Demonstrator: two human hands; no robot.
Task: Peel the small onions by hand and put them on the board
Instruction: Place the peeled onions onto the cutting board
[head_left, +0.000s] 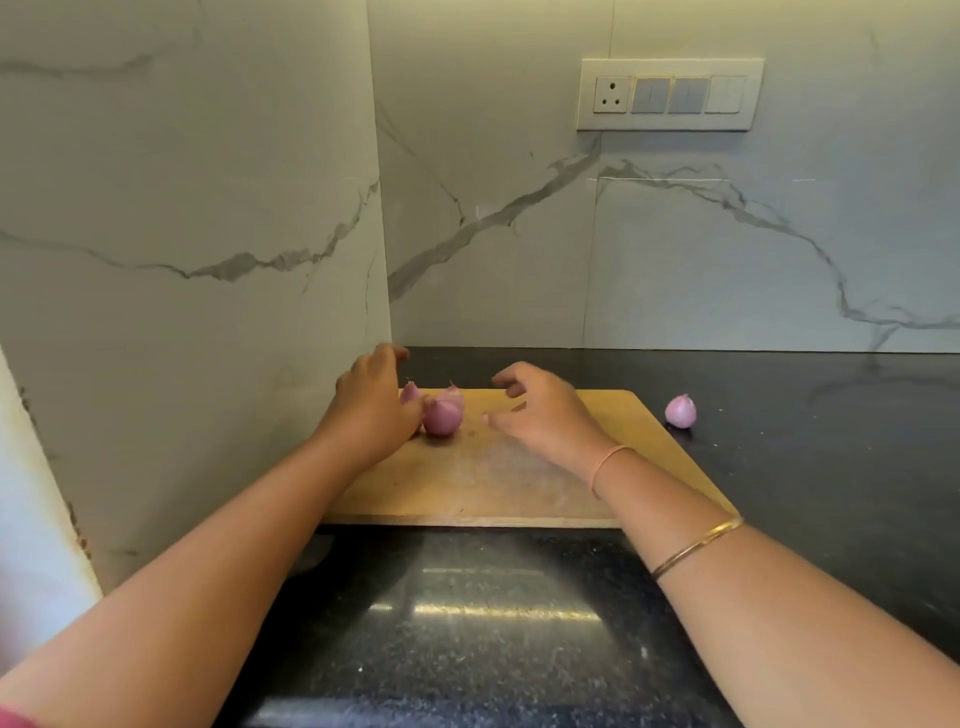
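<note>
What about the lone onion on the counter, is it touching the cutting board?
Apart. The head view shows dark counter between the lone onion and the cutting board.

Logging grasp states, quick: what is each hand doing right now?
Left hand: open, thumb beside an onion on the board.
Right hand: open, holding nothing, above the board.

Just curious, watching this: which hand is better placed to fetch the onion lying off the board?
Right, probably. The right hand hovers empty over the board, nearer the stray onion on the counter; the left hand sits by two onions on the opposite side.
</note>
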